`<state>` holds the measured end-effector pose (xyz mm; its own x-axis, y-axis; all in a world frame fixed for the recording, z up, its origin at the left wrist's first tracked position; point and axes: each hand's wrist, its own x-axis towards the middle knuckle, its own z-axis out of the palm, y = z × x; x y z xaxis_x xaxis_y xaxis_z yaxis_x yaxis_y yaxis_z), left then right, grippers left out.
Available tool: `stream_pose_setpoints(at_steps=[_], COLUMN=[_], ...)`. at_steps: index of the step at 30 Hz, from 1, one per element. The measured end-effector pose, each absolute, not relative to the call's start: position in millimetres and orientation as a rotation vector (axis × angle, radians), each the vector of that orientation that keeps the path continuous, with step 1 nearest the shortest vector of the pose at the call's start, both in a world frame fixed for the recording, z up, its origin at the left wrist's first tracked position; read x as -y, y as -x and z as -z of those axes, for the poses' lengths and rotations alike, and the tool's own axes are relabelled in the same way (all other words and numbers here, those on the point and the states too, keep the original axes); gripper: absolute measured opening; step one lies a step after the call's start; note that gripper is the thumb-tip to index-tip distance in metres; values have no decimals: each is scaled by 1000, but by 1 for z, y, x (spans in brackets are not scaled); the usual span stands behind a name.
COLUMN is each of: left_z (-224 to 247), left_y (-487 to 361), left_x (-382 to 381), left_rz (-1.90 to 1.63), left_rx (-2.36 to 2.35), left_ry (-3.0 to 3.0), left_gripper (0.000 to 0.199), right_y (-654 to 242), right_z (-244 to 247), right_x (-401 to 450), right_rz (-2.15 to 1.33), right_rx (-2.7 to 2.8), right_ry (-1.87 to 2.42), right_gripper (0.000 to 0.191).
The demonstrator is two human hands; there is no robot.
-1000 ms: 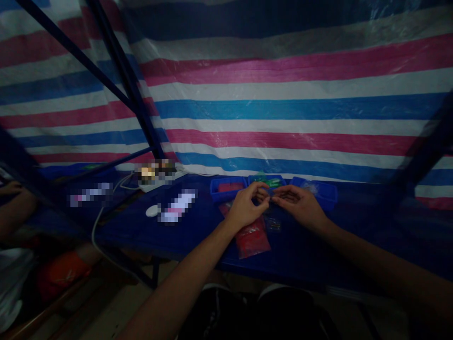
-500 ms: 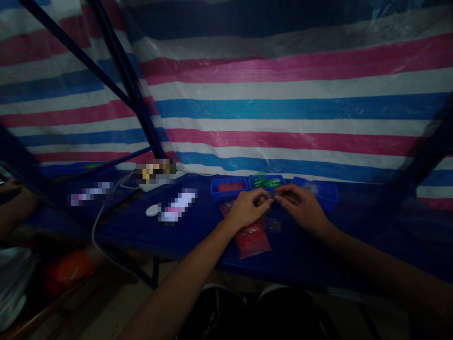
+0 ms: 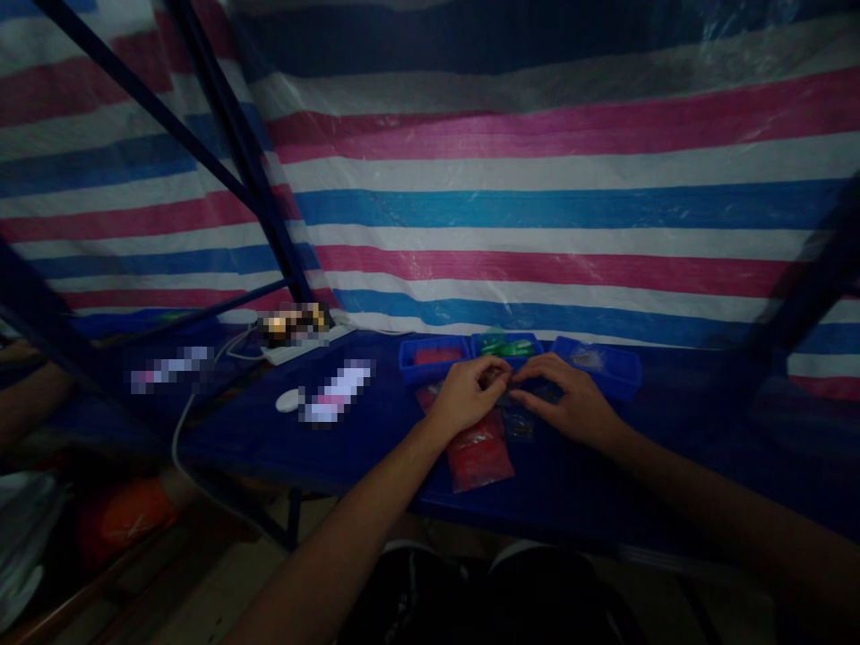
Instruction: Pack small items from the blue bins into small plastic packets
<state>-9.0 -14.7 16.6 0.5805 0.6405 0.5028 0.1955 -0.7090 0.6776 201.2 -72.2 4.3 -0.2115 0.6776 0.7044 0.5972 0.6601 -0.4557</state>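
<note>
My left hand (image 3: 472, 394) is closed in a pinch above the blue table, its thumb and index fingertips together. Whatever it holds is too small and dark to name. Close against those fingertips is my right hand (image 3: 568, 399), fingers curved and thumb tip near the index tip; what lies between them cannot be made out. Beneath the hands lies a small clear plastic bag (image 3: 520, 425) with tiny dark pieces in it. A red plastic packet (image 3: 480, 454) rests partly under my left wrist.
Behind my hands stand a blue bin with red contents (image 3: 409, 360), a blue bin with green packets (image 3: 507, 346) and a blue bin with clear bags (image 3: 622, 372). A white oval object (image 3: 289, 400) and a power strip (image 3: 309, 344) lie left. Another person's arm (image 3: 40, 394) shows far left.
My right hand has shifted slightly left and down, with a wider gap between its thumb and index finger. My left hand has barely moved.
</note>
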Motion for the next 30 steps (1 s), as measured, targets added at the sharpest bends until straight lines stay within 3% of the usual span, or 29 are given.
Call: stream_pose_setpoints(at_steps=[3,9,16,21,30], left_z=[-11,-5,-12,-17,-15], left_y=[7,4,6,7,8], left_x=[11,11,15,21,11], left_rz=[-1014,-983,-1012,-950,-1109], left_rx=[-667,-596,-746,-696,-695], left_ry=[-2226,-2147,-2223,-2295,-2229], left_gripper=[13,19,37,44,27], right_y=[-200,-202,-204,-210,-203], right_z=[-3,6,1,-2,3], right_x=[71,65,66,67,67], right_rz=[-200,-532,-495,-186,-225], right_rx=[1731,1655,1593,1609,1813], right_ry=[1090,1061,1082,1170,1063], right_gripper=[15,32,26,20,18])
